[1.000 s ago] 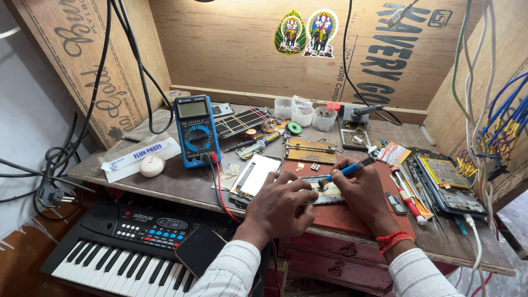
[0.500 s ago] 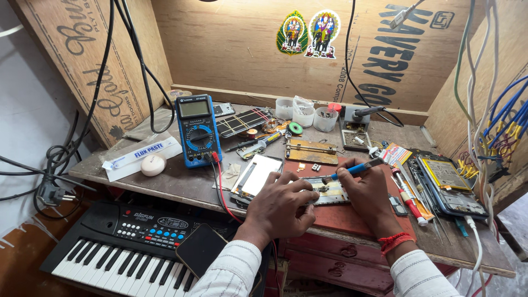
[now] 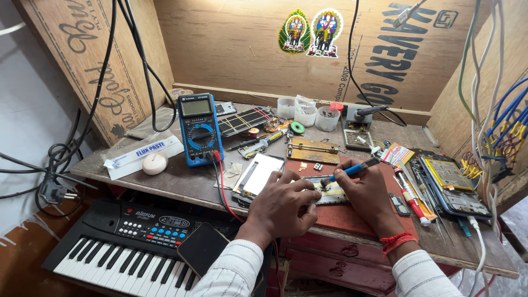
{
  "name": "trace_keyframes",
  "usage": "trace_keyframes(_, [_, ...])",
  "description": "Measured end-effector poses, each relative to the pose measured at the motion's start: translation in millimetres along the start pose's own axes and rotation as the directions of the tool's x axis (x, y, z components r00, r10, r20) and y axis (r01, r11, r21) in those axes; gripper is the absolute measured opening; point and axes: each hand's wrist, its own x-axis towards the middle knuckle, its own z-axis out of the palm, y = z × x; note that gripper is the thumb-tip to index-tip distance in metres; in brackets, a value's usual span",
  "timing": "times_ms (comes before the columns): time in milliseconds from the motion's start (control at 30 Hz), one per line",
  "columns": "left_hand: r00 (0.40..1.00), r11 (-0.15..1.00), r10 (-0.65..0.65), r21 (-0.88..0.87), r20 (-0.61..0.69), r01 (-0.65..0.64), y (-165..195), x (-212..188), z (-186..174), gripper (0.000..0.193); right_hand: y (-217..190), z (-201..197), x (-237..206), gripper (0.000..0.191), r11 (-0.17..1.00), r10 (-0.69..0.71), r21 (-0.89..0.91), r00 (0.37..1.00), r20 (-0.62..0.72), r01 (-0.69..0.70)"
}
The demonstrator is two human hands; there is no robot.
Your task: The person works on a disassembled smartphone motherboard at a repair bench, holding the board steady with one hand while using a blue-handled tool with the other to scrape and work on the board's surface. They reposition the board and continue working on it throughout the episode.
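On the red mat, left hand (image 3: 285, 204) pins the opened phone w/ exposed board (image 3: 330, 192); right hand (image 3: 367, 193) pinches a blue-handled brush (image 3: 352, 170), tip now lower vs 1 sec ago (scrubbing continues, prob).

Bare wood lies behind the jig (image 3: 313, 150); multimeter (image 3: 199, 128) blocks left, opened phone (image 3: 454, 188) right.

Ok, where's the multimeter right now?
The blue multimeter stands left of centre in the head view, propped on the workbench between the white box and the white panel.
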Motion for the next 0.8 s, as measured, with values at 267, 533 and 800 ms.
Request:
trace_keyframes(267, [1.0, 1.0, 0.002, 0.002, -0.002, -0.002, -0.1, -0.1, 1.7, 0.026, 3.0, -2.7, 0.0, 0.019, 1.0, -0.018, 0.024, 1.0, -0.012, 0.018])
trace_keyframes(533, [1.0, 1.0, 0.003, 0.018, -0.004, -0.003, -0.3, -0.4, 1.2, 0.026, -0.2, -1.1, 0.6, 0.017, 0.998, 0.008, 0.056, 1.0, 0.013, -0.008])
trace_keyframes(800, [1.0, 1.0, 0.001, 0.0, -0.02, -0.001, 0.4, -0.6, 0.7, 0.027, -4.0, -3.9, -1.3, 0.017, 0.995, 0.028, 0.091, 0.999, 0.039, -0.032])
